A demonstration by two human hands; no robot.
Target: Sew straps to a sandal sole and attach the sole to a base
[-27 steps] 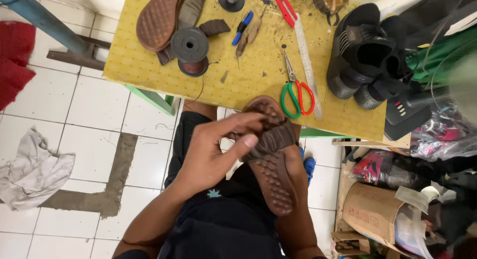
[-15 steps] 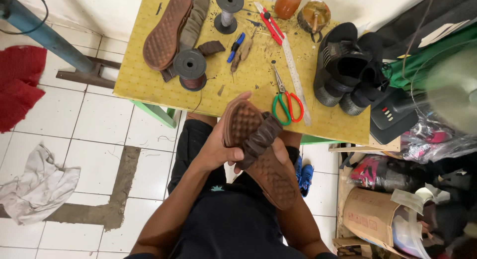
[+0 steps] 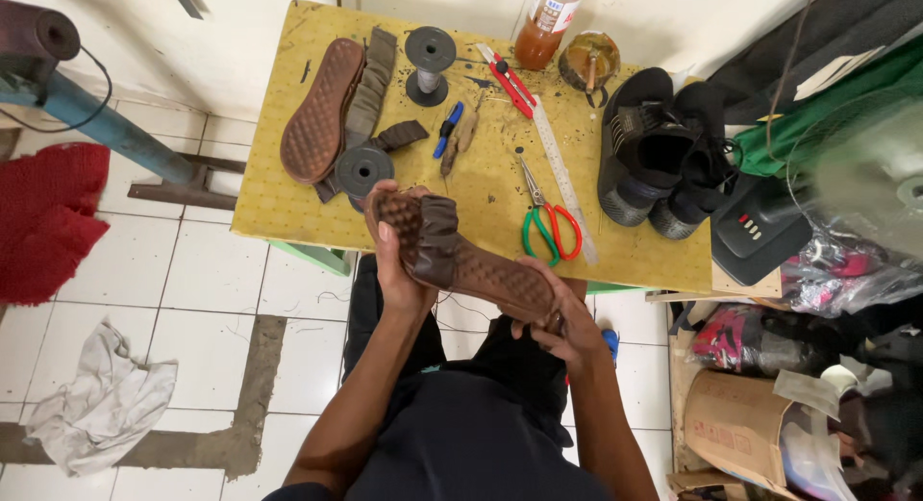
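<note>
Person sits w/ a brown sandal point(image 3: 461, 261) held sole-up over the lap, just at the near edge of the yellow surface point(image 3: 288, 208). Left hand point(image 3: 396, 270) is clamped round the toe end, thumb pressed along the studded sole; right hand point(image 3: 562, 323) is closed on the heel end from below, fingers curled over the edge. A dark strap wraps across the sandal approx. mid-length, betw. the two hands. Sandal lies tilted, toe toward 11 o'clock, heel toward 4 o'clock. On the surface, at 12 o'clock from the left hand and almost touching it, sits a dark thread spool point(image 3: 362, 166); a second brown sole point(image 3: 320, 110) lies beyond it at 11 o'clock, tread up, w/ a grey insole strip beside it. Another spool point(image 3: 430, 61) stands upright further back. At 2 o'clock from the sandal are scissors point(image 3: 548, 222) w/ one green and one red handle loop, next to a long metal ruler point(image 3: 562, 179). A red utility knife point(image 3: 510, 83) lies near the back edge, w/ an orange-brown bottle point(image 3: 546, 25) and a small glue pot point(image 3: 588, 61) behind it. Black shoes point(image 3: 659, 155), a pair, rest at the surface's right side. On the tiled floor at 8 o'clock lies a grey rag point(image 3: 101, 400).
</note>
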